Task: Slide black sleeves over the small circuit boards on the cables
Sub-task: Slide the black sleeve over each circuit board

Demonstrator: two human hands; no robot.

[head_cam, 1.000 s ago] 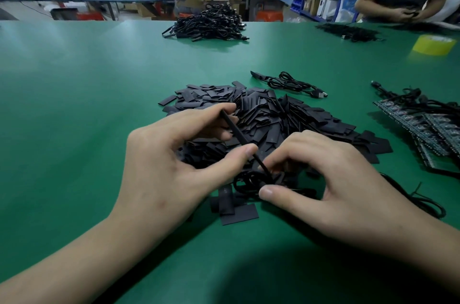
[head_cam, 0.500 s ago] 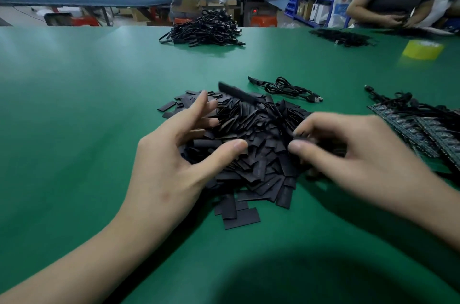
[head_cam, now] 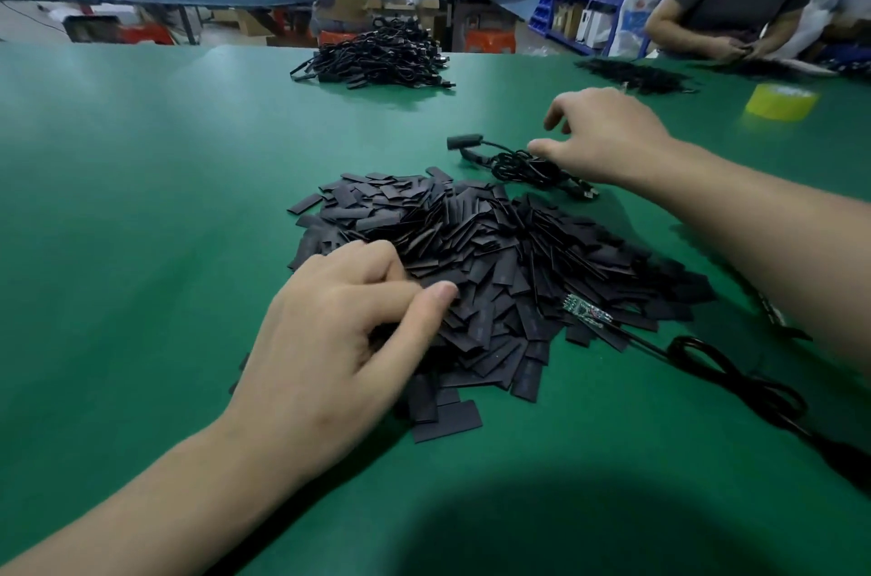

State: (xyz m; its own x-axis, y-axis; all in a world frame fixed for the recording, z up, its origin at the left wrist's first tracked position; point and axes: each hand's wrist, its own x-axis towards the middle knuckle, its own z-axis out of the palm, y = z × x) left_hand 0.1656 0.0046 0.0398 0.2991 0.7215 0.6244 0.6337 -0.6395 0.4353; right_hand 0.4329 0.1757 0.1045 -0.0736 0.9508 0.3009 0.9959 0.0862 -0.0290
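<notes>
So, biggest thing first: the green table [head_cam: 141,198] fills pretty much the whole view. Smack in the middle sits a big loose pile of black sleeves [head_cam: 495,254], flat little rectangles heaped every which way, with a few strays at the near edge.

Way at the far side is a heap of black cables [head_cam: 377,59], and off to its right a flatter dark heap [head_cam: 631,75] that's too blurry to make out.

The left hand [head_cam: 330,339] rests on the near-left part of the sleeve pile, fingers curled down into it and thumb laid across the top. Honestly can't tell if it has a sleeve pinched or is just digging in.

The right hand [head_cam: 608,137] is out beyond the pile, hovering low over the table with fingers spread and loosely bent, nothing in it. Its thumb is just beside a coiled cable [head_cam: 523,167] lying behind the pile, and that one has a black sleeved end [head_cam: 465,141] poking out to the left.

Another cable [head_cam: 735,377] loops along the near-right side of the table, under the right forearm. A yellow tape roll [head_cam: 780,101] sits far right.

Smallest bit: that near cable's circuit board [head_cam: 587,311] is bare and lies on the right edge of the sleeve pile.
</notes>
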